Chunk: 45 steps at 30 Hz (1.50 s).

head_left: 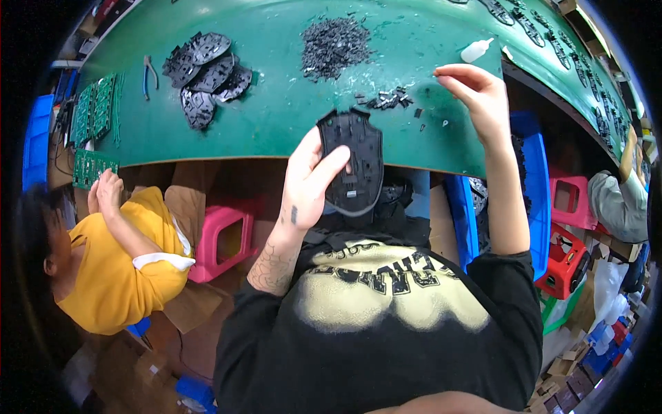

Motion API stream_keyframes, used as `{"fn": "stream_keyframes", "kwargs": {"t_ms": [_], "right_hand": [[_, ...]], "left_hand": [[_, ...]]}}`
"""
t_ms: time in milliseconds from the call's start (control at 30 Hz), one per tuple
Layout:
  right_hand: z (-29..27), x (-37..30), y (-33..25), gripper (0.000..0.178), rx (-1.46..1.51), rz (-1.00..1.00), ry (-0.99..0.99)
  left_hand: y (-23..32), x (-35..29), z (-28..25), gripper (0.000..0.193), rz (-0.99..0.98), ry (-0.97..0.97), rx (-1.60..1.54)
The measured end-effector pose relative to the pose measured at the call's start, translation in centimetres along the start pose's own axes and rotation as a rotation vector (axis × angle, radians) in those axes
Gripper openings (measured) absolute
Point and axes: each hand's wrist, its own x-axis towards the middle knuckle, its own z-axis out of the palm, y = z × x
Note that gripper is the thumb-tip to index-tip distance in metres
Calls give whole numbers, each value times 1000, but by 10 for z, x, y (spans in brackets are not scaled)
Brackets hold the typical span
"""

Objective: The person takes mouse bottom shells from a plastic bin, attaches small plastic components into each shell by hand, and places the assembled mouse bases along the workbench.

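Left hand (pixel 310 176) is gripping a black shell (pixel 353 157) — likely light, stiff, best edge-held — right hand (pixel 485 98) is hovering, fingertips narrow, contents unclear.

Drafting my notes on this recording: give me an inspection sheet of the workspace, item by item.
Surface: green table, with dark specks scattered over it.
Job's things: black plastic shell, held upright above the table's near edge; loose small black pieces just beyond it.
Clutter: heap of black bits, pile of black shells, pliers, white bottle.
Hands: left hand grips the shell; right hand raised near the bottle, no held item discernible.
Cables: thin dark line on the floor, lower left, probably a cable.
Surroundings: co-worker in yellow at left, pink stool, blue bin at right.
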Motion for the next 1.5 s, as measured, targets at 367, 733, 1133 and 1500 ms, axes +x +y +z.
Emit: {"fn": "stream_keyframes", "kwargs": {"t_ms": [367, 733, 1133, 1500], "right_hand": [[51, -88, -44, 18, -74, -351, -161], [49, -94, -36, 16, 40, -209, -199], [56, -99, -32, 14, 103, -149, -203], [61, -100, -34, 24, 242, -67, -195]], "left_hand": [[6, 12, 12, 23, 97, 6, 44], [7, 10, 16, 22, 152, 10, 193], [3, 7, 20, 20, 201, 48, 284], [2, 5, 23, 20, 339, 77, 385]]}}
